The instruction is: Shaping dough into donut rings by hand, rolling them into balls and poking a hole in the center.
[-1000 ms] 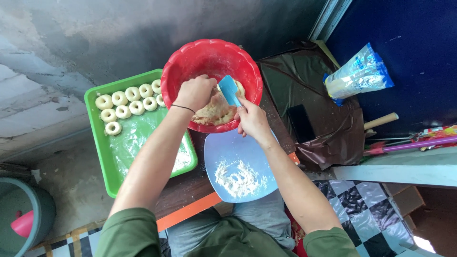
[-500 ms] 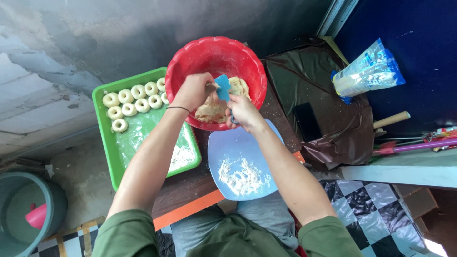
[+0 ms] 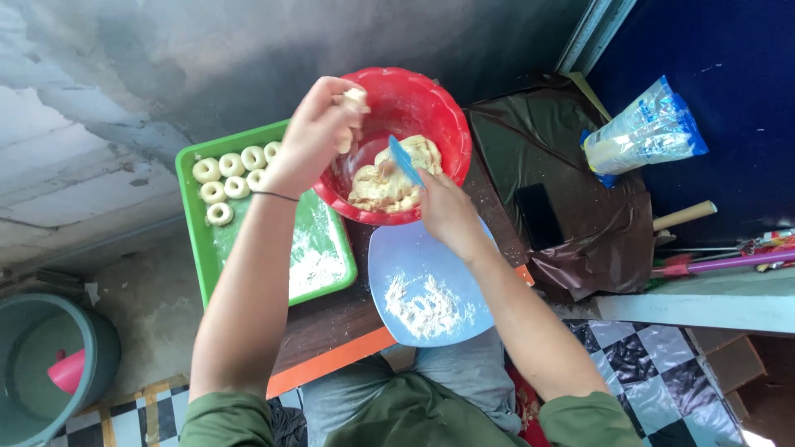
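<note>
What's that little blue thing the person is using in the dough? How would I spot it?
Start at the red bowl at the top of the wooden table, beside the green tray of dough rings. Inside it lies a pale lump of dough. The flat blue scraper stands just above the dough, held by the right hand; it is the only blue thing inside the bowl.

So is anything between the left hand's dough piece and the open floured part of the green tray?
Nothing visible. The left hand holds the dough piece above the red bowl's edge, beside the green tray; the dough rings fill only its far end.
</note>
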